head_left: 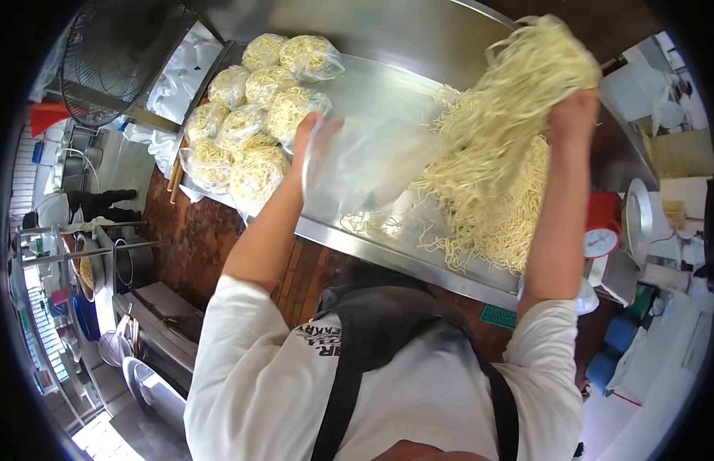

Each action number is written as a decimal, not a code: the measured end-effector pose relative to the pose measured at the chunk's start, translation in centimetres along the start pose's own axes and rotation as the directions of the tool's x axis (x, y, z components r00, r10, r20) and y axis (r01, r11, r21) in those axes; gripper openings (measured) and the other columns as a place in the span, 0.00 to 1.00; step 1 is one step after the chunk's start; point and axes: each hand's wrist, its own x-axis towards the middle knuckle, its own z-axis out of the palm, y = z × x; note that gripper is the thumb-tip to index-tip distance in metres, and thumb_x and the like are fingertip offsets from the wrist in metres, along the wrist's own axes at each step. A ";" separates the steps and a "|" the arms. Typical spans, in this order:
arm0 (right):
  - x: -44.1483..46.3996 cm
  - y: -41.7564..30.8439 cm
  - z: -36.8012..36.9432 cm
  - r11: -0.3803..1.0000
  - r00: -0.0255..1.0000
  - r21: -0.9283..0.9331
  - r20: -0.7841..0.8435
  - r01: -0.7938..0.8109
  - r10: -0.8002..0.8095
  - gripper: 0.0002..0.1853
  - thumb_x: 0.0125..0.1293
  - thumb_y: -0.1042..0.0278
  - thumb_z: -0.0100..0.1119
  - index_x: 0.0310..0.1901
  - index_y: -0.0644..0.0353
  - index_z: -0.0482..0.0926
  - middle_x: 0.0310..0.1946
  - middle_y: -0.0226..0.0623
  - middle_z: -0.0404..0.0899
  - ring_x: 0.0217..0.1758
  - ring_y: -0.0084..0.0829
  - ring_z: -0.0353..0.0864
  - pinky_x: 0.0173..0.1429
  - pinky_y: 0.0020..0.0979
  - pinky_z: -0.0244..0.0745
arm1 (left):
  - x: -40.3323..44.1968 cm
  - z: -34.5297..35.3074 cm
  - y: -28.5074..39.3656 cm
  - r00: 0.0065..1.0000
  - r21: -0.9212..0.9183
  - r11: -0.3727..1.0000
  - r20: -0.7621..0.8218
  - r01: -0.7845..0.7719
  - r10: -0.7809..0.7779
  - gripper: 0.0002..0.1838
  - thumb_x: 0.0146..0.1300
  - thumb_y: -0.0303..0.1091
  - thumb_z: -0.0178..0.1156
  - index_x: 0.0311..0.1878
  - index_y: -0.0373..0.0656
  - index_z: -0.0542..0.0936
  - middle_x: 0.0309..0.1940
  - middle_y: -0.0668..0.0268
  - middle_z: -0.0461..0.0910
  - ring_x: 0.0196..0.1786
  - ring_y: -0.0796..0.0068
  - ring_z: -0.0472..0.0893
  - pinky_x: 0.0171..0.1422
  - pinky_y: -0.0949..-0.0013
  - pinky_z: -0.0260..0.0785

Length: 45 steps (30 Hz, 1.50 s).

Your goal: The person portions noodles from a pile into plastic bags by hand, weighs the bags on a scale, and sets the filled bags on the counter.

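A clear plastic bag (pixel 364 165) hangs from my left hand (pixel 314 138), blurred by motion, over the metal tray (pixel 372 88). My right hand (pixel 572 119) grips a large bunch of pale noodles (pixel 526 77), lifted at the right with strands trailing down. Beneath it a heap of loose noodles (pixel 503 223) lies on the tray. Several filled bags of noodles (pixel 268 84) sit together at the tray's left end, just beyond my left hand. A few stray strands (pixel 372 223) lie near the front edge.
A red scale (pixel 603 227) with a metal pan stands to the right of the tray. A fan (pixel 111 58) is at the upper left. Racks, pots (pixel 88 269) and a strainer (pixel 113 347) are at the left. Another person (pixel 72 207) is at the far left.
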 end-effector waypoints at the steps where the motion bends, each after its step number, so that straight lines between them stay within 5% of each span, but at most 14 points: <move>1: 1.3 -2.5 -0.7 0.998 1.000 0.067 -0.003 0.020 -0.020 0.16 0.73 0.67 0.54 0.58 0.63 0.75 0.53 0.37 0.81 0.53 0.31 0.82 0.57 0.33 0.78 | 2.1 1.1 0.2 0.997 0.022 0.996 -0.009 -0.081 0.081 0.16 0.59 0.40 0.69 0.28 0.44 0.71 0.20 0.68 0.66 0.26 0.76 0.65 0.32 0.63 0.62; 8: 3.2 -11.8 -5.8 0.952 0.989 0.288 0.070 0.105 -0.130 0.17 0.71 0.68 0.55 0.58 0.64 0.76 0.53 0.38 0.81 0.52 0.29 0.82 0.55 0.32 0.78 | 15.6 10.1 5.9 0.809 0.434 0.757 -0.101 -0.488 0.580 0.08 0.58 0.33 0.58 0.35 0.41 0.84 0.31 0.48 0.83 0.38 0.46 0.84 0.44 0.50 0.74; 10: 1.5 -11.5 -6.2 0.943 0.989 0.328 0.117 0.049 -0.092 0.17 0.70 0.69 0.55 0.58 0.65 0.76 0.53 0.38 0.81 0.52 0.28 0.82 0.54 0.32 0.78 | 17.1 12.2 7.6 0.540 0.849 0.002 0.334 -0.528 0.772 0.09 0.58 0.37 0.60 0.28 0.43 0.85 0.28 0.53 0.84 0.34 0.53 0.85 0.42 0.53 0.76; 11: 0.3 -10.9 -6.1 0.938 0.987 0.346 0.150 0.007 -0.063 0.18 0.70 0.69 0.56 0.58 0.65 0.76 0.53 0.38 0.81 0.52 0.28 0.82 0.54 0.32 0.78 | 16.1 14.1 8.8 0.648 0.706 0.366 0.172 -0.606 0.742 0.12 0.58 0.40 0.61 0.26 0.44 0.85 0.27 0.54 0.84 0.33 0.56 0.84 0.40 0.53 0.77; 13: -2.2 -8.6 -5.4 0.915 0.971 0.389 0.239 -0.110 0.015 0.18 0.69 0.69 0.56 0.58 0.65 0.76 0.53 0.38 0.81 0.51 0.27 0.82 0.53 0.32 0.78 | 12.7 17.7 11.4 0.519 0.587 0.379 0.084 -0.715 0.850 0.20 0.60 0.49 0.62 0.22 0.43 0.84 0.25 0.54 0.83 0.29 0.57 0.83 0.38 0.54 0.76; 15: -5.0 -5.5 -3.6 0.870 0.930 0.417 0.348 -0.264 0.115 0.18 0.68 0.70 0.56 0.58 0.66 0.77 0.53 0.39 0.81 0.51 0.27 0.82 0.53 0.32 0.78 | 6.4 19.2 15.3 0.870 0.300 0.827 0.027 -0.476 0.492 0.21 0.58 0.50 0.65 0.33 0.36 0.82 0.29 0.49 0.83 0.35 0.48 0.82 0.44 0.52 0.74; 22: -10.6 6.4 1.7 0.715 0.688 0.179 0.500 -0.676 0.525 0.22 0.68 0.63 0.59 0.60 0.62 0.75 0.56 0.43 0.78 0.56 0.34 0.78 0.59 0.37 0.74 | -10.2 14.1 9.4 0.316 -0.010 0.369 0.496 -0.930 0.809 0.09 0.53 0.31 0.65 0.39 0.50 0.81 0.30 0.65 0.83 0.30 0.59 0.81 0.35 0.59 0.73; 27: -12.4 19.7 8.4 0.678 0.577 0.002 0.527 -0.735 0.624 0.25 0.67 0.58 0.61 0.62 0.60 0.73 0.59 0.46 0.75 0.60 0.40 0.76 0.64 0.40 0.72 | -9.3 12.1 -4.5 0.641 0.208 0.609 0.332 -0.765 0.692 0.16 0.55 0.27 0.63 0.49 0.44 0.80 0.34 0.51 0.82 0.36 0.47 0.81 0.42 0.54 0.74; 29: -15.5 24.0 10.2 0.824 0.524 -0.261 0.666 -0.503 0.531 0.26 0.67 0.56 0.62 0.63 0.59 0.73 0.60 0.47 0.74 0.62 0.42 0.75 0.66 0.42 0.71 | -8.0 10.7 -6.2 0.928 0.464 0.813 0.289 -0.352 0.236 0.06 0.65 0.29 0.57 0.43 0.40 0.75 0.30 0.46 0.81 0.33 0.44 0.81 0.37 0.52 0.73; 30: -17.0 19.4 10.2 0.871 0.457 -0.491 0.774 -0.001 0.437 0.28 0.65 0.57 0.64 0.64 0.57 0.71 0.62 0.50 0.73 0.64 0.47 0.73 0.69 0.43 0.67 | -7.2 10.3 -8.0 0.938 0.474 0.811 0.227 -0.342 0.263 0.07 0.68 0.32 0.55 0.42 0.39 0.73 0.26 0.47 0.80 0.31 0.44 0.81 0.34 0.51 0.72; 34: -22.9 15.1 7.9 0.416 0.693 -0.809 0.578 0.416 0.431 0.33 0.60 0.64 0.66 0.69 0.44 0.68 0.70 0.47 0.63 0.66 0.56 0.70 0.70 0.42 0.66 | -6.5 9.0 -12.9 0.974 0.449 0.868 0.172 -0.210 0.146 0.08 0.69 0.33 0.54 0.43 0.38 0.71 0.26 0.47 0.80 0.32 0.40 0.81 0.35 0.48 0.71; 40: -20.0 27.6 12.2 0.920 0.609 -0.392 0.728 -0.008 0.315 0.31 0.61 0.74 0.60 0.68 0.54 0.68 0.63 0.48 0.72 0.61 0.43 0.77 0.62 0.34 0.74 | -9.8 11.7 -10.4 0.926 0.377 0.885 0.351 -0.274 0.138 0.06 0.69 0.31 0.53 0.42 0.39 0.70 0.26 0.48 0.79 0.32 0.40 0.80 0.36 0.50 0.70; 42: -17.5 25.0 15.3 0.825 0.710 0.136 0.598 -0.548 0.373 0.31 0.60 0.74 0.58 0.67 0.58 0.68 0.59 0.53 0.75 0.58 0.42 0.78 0.62 0.32 0.74 | -12.0 12.8 -7.5 0.880 0.245 0.923 0.446 -0.296 0.164 0.06 0.69 0.32 0.55 0.43 0.40 0.71 0.25 0.51 0.79 0.31 0.47 0.81 0.37 0.54 0.71; 45: -19.1 25.1 14.9 0.637 0.534 0.064 0.615 -0.768 0.581 0.27 0.61 0.72 0.57 0.64 0.62 0.70 0.56 0.54 0.76 0.57 0.42 0.79 0.64 0.34 0.73 | -11.7 13.9 -5.7 0.837 0.137 0.971 0.539 -0.195 0.092 0.08 0.69 0.32 0.58 0.43 0.39 0.72 0.27 0.53 0.79 0.32 0.57 0.82 0.39 0.58 0.71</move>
